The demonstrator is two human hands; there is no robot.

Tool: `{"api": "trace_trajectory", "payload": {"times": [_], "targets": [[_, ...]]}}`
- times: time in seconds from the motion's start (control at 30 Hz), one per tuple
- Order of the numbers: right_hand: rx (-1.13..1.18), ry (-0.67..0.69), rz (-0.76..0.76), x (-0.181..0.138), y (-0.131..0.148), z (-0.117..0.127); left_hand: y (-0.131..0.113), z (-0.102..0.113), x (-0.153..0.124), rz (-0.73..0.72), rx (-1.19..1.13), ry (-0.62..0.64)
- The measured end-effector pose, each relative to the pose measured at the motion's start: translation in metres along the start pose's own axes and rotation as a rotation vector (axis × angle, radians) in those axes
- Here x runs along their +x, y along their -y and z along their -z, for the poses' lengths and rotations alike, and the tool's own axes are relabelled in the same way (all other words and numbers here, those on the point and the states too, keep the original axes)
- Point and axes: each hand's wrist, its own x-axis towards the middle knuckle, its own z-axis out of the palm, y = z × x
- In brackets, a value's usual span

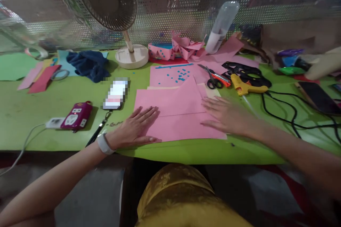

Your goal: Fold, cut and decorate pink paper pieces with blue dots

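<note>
A large pink sheet of paper [170, 127] lies near the table's front edge, with a crease or paper edge running across its middle and a raised peak at its upper right. My left hand [140, 126] rests flat on its left side, fingers stretched out. On the right side, my right hand [222, 115] lies with fingers spread over the paper, slightly blurred. Just behind is another pink sheet [160, 74] bearing small blue paper bits [183, 74] and a thin blue strip [174, 66]. Black-handled scissors [211, 79] lie beside it.
A yellow glue gun [246, 87] with a black cord sits right. Behind stand a fan [131, 56], folded pink paper pieces [183, 48] and a tilted clear bottle [221, 28]. To the left lie a lit phone [115, 94], a purple power adapter [77, 115] and dark blue cloth [89, 64].
</note>
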Motion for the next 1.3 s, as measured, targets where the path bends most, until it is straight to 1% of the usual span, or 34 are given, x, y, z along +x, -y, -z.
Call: {"api": "trace_trajectory", "payload": {"times": [0.03, 0.07, 0.1, 0.13, 0.2, 0.23, 0.27, 0.3, 0.37, 0.47, 0.63, 0.9, 1.03, 1.13, 1.2, 1.23, 1.3], "targets": [[0.04, -0.016, -0.044, 0.012, 0.005, 0.008, 0.0, -0.001, 0.0, 0.002, 0.003, -0.006], [0.096, -0.019, -0.122, 0.026, 0.012, 0.014, -0.001, -0.001, 0.0, 0.003, 0.009, -0.01], [0.188, 0.013, -0.209, 0.041, 0.019, 0.018, -0.001, -0.001, 0.001, 0.003, 0.018, -0.012], [0.334, 0.098, -0.272, 0.056, 0.028, 0.019, -0.001, -0.001, 0.001, 0.003, 0.029, -0.012], [0.694, 0.373, -0.369, 0.086, 0.042, 0.014, -0.001, 0.0, 0.001, -0.002, 0.051, -0.002], [0.803, 0.459, -0.395, 0.099, 0.047, 0.01, -0.001, 0.001, 0.001, -0.006, 0.059, 0.0], [0.858, 0.5, -0.413, 0.109, 0.05, 0.004, -0.001, 0.001, 0.002, -0.013, 0.066, 0.006], [0.868, 0.542, -0.417, 0.116, 0.052, -0.001, 0.0, 0.002, 0.002, -0.017, 0.073, 0.003], [0.849, 0.577, -0.418, 0.123, 0.05, -0.008, 0.001, 0.002, 0.002, -0.031, 0.081, -0.006], [0.832, 0.587, -0.435, 0.117, 0.038, -0.008, 0.003, 0.0, 0.003, -0.046, 0.098, -0.026], [0.828, 0.623, -0.494, 0.094, 0.008, 0.001, 0.005, -0.004, 0.002, -0.063, 0.128, -0.041], [0.826, 0.6, -0.601, 0.054, -0.042, 0.003, 0.004, -0.004, 0.003, -0.068, 0.12, -0.035], [0.816, 0.616, -0.653, 0.036, -0.059, 0.014, 0.008, -0.006, 0.001, -0.06, 0.093, -0.034], [0.852, 0.617, -0.671, 0.028, -0.063, 0.024, 0.011, 0.003, 0.003, -0.057, 0.015, -0.026], [0.906, 0.585, -0.655, 0.03, -0.059, 0.027, 0.008, 0.016, 0.01, -0.013, -0.074, -0.035], [0.934, 0.561, -0.64, 0.033, -0.056, 0.027, 0.005, 0.024, 0.017, 0.043, -0.125, -0.083], [0.96, 0.516, -0.602, 0.042, -0.047, 0.025, -0.005, 0.04, 0.038, 0.242, -0.218, -0.2]]}}
